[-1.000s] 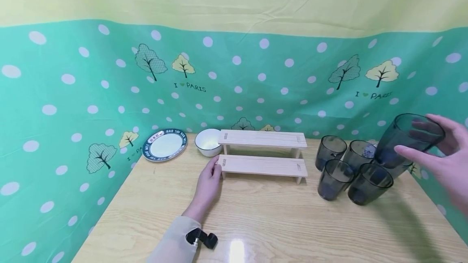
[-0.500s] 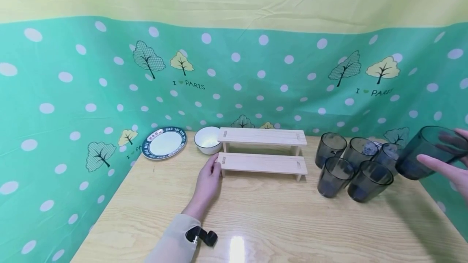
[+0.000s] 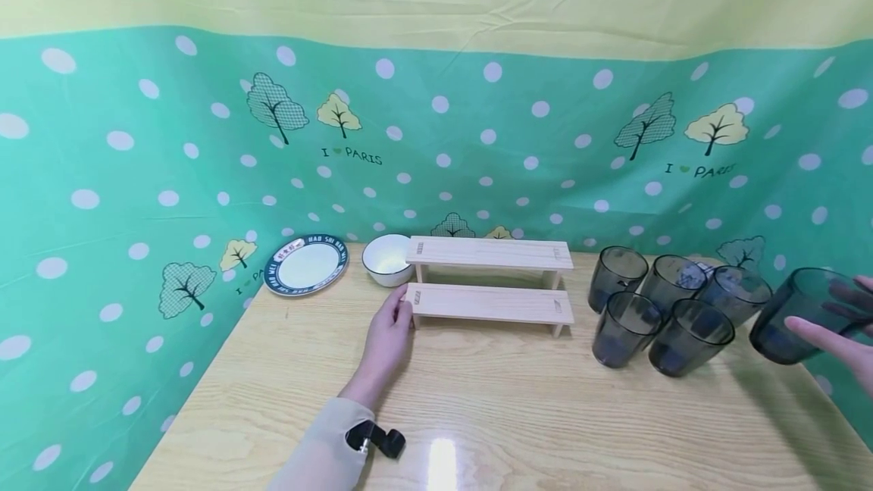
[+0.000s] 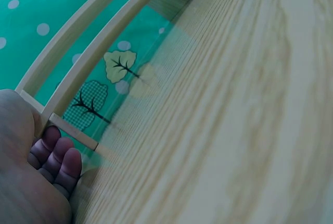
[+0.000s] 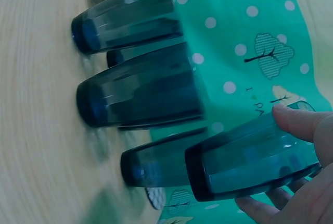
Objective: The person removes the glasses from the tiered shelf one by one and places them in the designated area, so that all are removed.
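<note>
At the left end of a two-tier wooden shelf rack (image 3: pixel 489 303), my left hand (image 3: pixel 385 339) grips the lower tier's edge. The left wrist view shows its fingers (image 4: pixel 70 169) curled beside the rack's leg. On the far right my right hand (image 3: pixel 849 351) holds a dark tinted glass tumbler (image 3: pixel 784 328), thumb on one side and fingers on the other. The right wrist view shows this tumbler's base off the table, its mouth toward the palm. Several matching tumblers (image 3: pixel 627 332) stand upright in a close group to its left; one contains something pale and patterned.
A white bowl (image 3: pixel 387 260) sits behind my left hand, beside the rack. A white plate with a blue lettered rim (image 3: pixel 337 273) leans at the back left. Behind the wooden table (image 3: pixel 518 415) hangs a green dotted cloth (image 3: pixel 443 135).
My right hand has carried the tumbler right and down, away from above the group, uncovering the tumbler at the group's right end. The left hand keeps its hold on the rack.
</note>
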Available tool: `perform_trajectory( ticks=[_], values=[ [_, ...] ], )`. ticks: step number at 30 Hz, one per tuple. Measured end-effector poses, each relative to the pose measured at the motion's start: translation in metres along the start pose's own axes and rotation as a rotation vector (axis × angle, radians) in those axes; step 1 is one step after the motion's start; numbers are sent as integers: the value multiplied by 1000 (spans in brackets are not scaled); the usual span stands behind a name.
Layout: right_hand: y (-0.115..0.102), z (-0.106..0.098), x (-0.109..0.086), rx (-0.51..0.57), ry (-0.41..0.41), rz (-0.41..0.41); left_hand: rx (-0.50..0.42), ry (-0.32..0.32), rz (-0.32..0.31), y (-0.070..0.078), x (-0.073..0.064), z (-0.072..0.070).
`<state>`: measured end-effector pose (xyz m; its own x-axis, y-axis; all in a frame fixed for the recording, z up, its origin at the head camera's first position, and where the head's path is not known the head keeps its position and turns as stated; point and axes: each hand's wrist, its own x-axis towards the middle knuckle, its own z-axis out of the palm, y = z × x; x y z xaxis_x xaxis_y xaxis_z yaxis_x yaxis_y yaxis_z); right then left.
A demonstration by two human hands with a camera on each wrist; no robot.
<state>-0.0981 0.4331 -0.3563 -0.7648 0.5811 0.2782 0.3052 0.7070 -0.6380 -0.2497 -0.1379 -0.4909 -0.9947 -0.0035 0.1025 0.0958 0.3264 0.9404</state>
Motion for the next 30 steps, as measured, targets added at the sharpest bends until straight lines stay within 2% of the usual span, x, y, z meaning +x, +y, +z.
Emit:
perform_trajectory(
  ticks=[5,11,13,19,27,30],
  values=[
    [12,11,-7,66,-9,49,6,1,7,0,1,0],
    [30,25,-16,368,-3,25,1,-2,-1,0,0,0],
    [32,28,-18,420,17,40,-4,-4,1,0,0,0],
    [30,37,-19,326,11,193,-1,-5,-2,2,-1,0],
    [41,45,-23,384,-66,161,-2,-8,-15,2,-2,0],
    [43,46,-25,340,-90,175,-4,-4,-12,2,-2,0]
  ],
)
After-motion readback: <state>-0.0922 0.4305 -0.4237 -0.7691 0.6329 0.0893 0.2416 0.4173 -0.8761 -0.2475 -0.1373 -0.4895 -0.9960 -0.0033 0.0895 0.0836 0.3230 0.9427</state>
